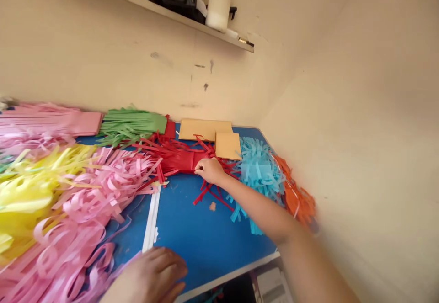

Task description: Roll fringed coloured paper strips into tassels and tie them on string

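Observation:
My right hand [210, 170] reaches to the middle of the blue table and pinches the near edge of a red fringed paper bundle [183, 160]. Its fringes spread to both sides, some beneath my wrist. My left hand [154, 273] is at the bottom, over the table's near edge, fingers bent and slightly apart, holding nothing visible. Left of the red bundle lie pink curled strips [99, 188]. Just behind my right hand sits a small tan paper piece [227, 146], overlapping a longer tan one [202, 130].
Blue fringed paper [259, 166] and orange fringed paper [297, 198] lie at the right. Yellow strips [30, 193], a green bundle [137, 122] and a pink bundle [82, 122] fill the left and back. A wall shelf [192, 19] holds a white bottle [219, 3].

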Tool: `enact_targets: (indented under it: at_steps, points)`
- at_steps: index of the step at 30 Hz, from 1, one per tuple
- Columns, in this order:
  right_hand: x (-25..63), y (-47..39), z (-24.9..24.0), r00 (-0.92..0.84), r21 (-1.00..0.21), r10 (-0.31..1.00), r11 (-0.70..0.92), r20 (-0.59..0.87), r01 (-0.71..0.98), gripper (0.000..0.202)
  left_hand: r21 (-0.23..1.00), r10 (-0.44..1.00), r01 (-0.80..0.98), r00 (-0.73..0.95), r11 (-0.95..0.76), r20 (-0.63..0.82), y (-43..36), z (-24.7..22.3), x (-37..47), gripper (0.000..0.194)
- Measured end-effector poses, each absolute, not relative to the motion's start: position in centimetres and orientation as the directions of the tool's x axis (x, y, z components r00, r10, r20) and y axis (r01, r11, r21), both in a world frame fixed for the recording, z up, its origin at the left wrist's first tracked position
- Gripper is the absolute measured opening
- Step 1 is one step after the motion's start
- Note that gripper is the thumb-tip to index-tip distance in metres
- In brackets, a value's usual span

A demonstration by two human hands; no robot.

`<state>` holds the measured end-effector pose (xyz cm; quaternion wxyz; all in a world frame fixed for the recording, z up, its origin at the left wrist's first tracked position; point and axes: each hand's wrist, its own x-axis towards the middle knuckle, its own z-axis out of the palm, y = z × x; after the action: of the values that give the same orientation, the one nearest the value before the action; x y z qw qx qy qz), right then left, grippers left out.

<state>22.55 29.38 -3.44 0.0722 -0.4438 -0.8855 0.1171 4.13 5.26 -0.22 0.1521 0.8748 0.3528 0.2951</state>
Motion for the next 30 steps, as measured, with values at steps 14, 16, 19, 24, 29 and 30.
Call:
enact_targets:
  at_steps: [14, 16, 19, 24, 29, 30]
  points:
    - [22.1, 31.9, 1.9, -0.334, -0.399, 0.942, 0.320, 0.034, 0.859, 0.015, 0.159, 0.935, 0.922, 0.344, -0.353, 0.083, 21.7, -3.7, 7.8, 0.065]
    - [21.8, 33.0, 4.5, -0.226, -0.369, 0.961, 0.271, 0.160, 0.889, 0.022, 0.136, 0.950, 0.941, 0.303, -0.311, 0.079, 22.2, -4.2, 8.0, 0.074]
    - [21.6, 35.5, 10.3, -0.058, -0.375, 0.922, 0.213, 0.383, 0.902, 0.028, 0.109, 0.967, 0.961, 0.247, -0.253, 0.062, 22.6, -4.7, 8.3, 0.082]
    - [22.4, 34.3, 19.9, -0.183, -0.163, 0.570, 0.502, 0.801, 0.849, 0.064, 0.116, 0.974, 0.967, 0.221, -0.226, 0.048, 23.7, -4.9, 8.0, 0.085]
    - [25.5, 24.4, 19.9, -0.635, 0.311, 0.202, 0.738, 0.745, 0.599, 0.033, 0.181, 0.981, 0.964, 0.193, -0.194, 0.022, 23.9, -5.0, 6.2, 0.081]
    - [26.6, 22.8, 19.5, -0.560, 0.276, 0.196, 0.713, 0.805, 0.645, 0.030, 0.193, 0.984, 0.965, 0.178, -0.179, 0.018, 23.8, -5.0, 6.0, 0.080]
